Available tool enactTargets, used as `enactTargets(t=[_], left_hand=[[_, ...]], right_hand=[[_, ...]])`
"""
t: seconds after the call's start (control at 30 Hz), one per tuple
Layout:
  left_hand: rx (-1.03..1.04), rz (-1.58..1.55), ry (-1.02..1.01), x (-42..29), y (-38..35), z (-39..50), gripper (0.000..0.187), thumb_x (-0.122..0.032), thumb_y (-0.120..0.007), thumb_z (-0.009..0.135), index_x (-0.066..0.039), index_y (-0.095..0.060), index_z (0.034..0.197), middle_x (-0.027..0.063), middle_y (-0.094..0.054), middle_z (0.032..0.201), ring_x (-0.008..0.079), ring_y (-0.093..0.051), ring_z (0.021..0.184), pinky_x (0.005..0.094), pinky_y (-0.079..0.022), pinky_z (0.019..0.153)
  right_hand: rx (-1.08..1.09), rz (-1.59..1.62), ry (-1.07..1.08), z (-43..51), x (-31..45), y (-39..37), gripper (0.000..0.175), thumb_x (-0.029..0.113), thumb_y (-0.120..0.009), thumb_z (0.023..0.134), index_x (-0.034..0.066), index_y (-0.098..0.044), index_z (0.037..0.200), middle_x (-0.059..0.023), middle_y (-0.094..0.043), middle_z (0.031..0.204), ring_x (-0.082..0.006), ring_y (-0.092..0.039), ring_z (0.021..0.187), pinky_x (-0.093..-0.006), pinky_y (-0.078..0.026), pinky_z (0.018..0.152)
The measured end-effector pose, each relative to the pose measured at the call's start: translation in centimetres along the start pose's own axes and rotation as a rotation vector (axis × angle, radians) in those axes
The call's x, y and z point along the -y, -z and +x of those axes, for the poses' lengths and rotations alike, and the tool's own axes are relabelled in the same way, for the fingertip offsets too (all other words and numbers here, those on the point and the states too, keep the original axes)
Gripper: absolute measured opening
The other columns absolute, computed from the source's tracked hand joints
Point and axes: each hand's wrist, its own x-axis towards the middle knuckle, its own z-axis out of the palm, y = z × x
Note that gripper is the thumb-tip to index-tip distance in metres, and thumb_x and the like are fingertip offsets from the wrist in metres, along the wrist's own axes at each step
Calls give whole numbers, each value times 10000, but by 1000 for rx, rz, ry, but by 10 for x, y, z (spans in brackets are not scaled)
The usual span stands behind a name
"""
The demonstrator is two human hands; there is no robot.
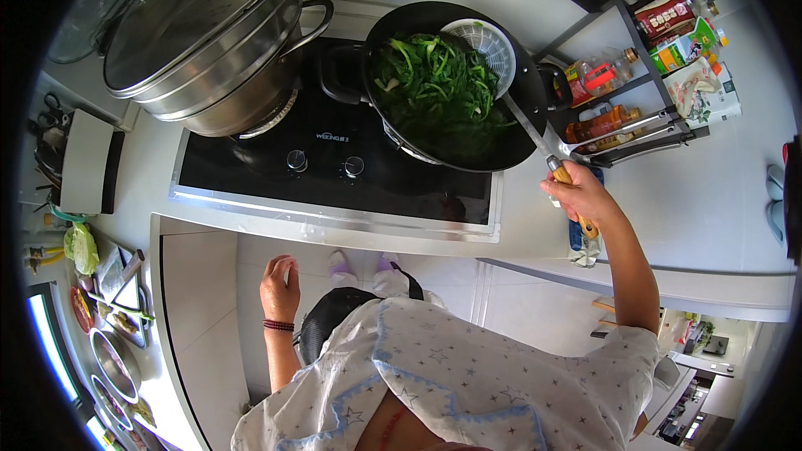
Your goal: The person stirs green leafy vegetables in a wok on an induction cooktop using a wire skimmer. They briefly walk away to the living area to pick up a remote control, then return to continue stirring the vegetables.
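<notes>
My right hand grips the wooden handle of a skimmer, whose round perforated bowl rests inside a black wok near its upper right wall. Leafy greens lie in the wok beside the skimmer, partly in dark liquid. The wok sits on the right burner of a black glass gas hob. My left hand hangs in front of the counter's edge, fingers loosely curled, with nothing seen in it. A beaded bracelet circles its wrist.
A stacked steel steamer pot with a glass lid occupies the left burner. At right, a rack holds bottles and packets, with utensils beside it. On the left counter are a cabbage, a cleaver and metal bowls.
</notes>
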Motion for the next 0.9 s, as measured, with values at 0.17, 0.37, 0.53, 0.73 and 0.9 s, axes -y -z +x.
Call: enactTargets(t=[0.17, 0.37, 0.53, 0.73, 0.9], left_hand=[[6, -23, 40, 3, 4, 2, 60, -66, -643, 894, -36, -659, 944, 122, -690, 1039, 336, -676, 902, 385, -552, 764], [30, -18, -28, 1, -5, 4, 68, -59, -634, 898, -32, -666, 951, 126, -690, 1033, 340, -672, 906, 388, -549, 765], [89, -24, -91, -1, -10, 14, 74, -65, -635, 895, -35, -670, 954, 130, -691, 1034, 341, -671, 913, 390, -546, 768], [146, -25, -140, -8, -16, 30, 84, -71, -638, 895, -33, -669, 963, 129, -695, 1046, 341, -672, 931, 384, -549, 781], [172, -57, -138, -12, -19, 34, 86, -76, -646, 890, -35, -683, 957, 121, -697, 1064, 338, -675, 939, 379, -550, 788]], right_hand=[[-101, -125, 97, -19, -2, -1, 217, 193, -664, 931, 40, -518, 983, -15, -528, 664, -81, -448, 460, -256, -376, 439], [-282, -414, 333, -41, -36, 6, 245, 168, -656, 913, 22, -512, 1047, -138, -595, 732, -234, -589, 622, -342, -454, 579], [-366, -525, 327, -76, -51, 12, 246, 149, -635, 917, 52, -501, 1099, -196, -601, 706, -353, -608, 614, -396, -463, 570], [-496, -744, 328, -124, -44, 10, 244, 95, -632, 906, 66, -478, 1093, -185, -630, 726, -382, -623, 635, -427, -477, 572], [-551, -859, 330, -153, -50, 0, 226, 106, -632, 914, 62, -483, 1079, -184, -637, 752, -380, -630, 642, -422, -492, 577]])
